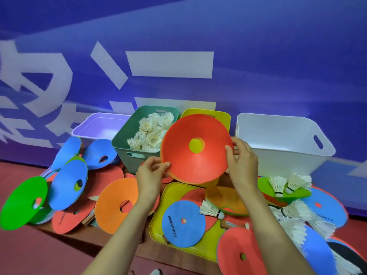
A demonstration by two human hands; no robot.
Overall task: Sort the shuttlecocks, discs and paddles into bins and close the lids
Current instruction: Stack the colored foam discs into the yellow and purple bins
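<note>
While both hands hold it up, the red disc (pixel 184 165) sits tilted in front of the yellow bin (pixel 223 118), hiding most of it. An orange edge shows under the disc's rim, so there may be a second disc stacked behind; can't tell for sure.

- Left hand (pixel 153 171): pinches the disc's lower-left edge.
- Right hand (pixel 242 163): fingers curl over the right edge, thumb on the face.
- Green bin (pixel 123 153), left of the disc: piled with shuttlecocks (pixel 151 133).
- Lilac bin (pixel 95 126), far left, and white bin (pixel 278 155), far right: nothing visible inside.
- Yellow lid (pixel 156 227) lies flat below the hands. A blue disc (pixel 182 227) rests on it with one loose shuttlecock (pixel 211 209) just beside.
- Orange disc (pixel 115 205) and green disc (pixel 21 205) lie in the left heap.
- More shuttlecocks (pixel 294 213) are scattered among discs at the right.
</note>
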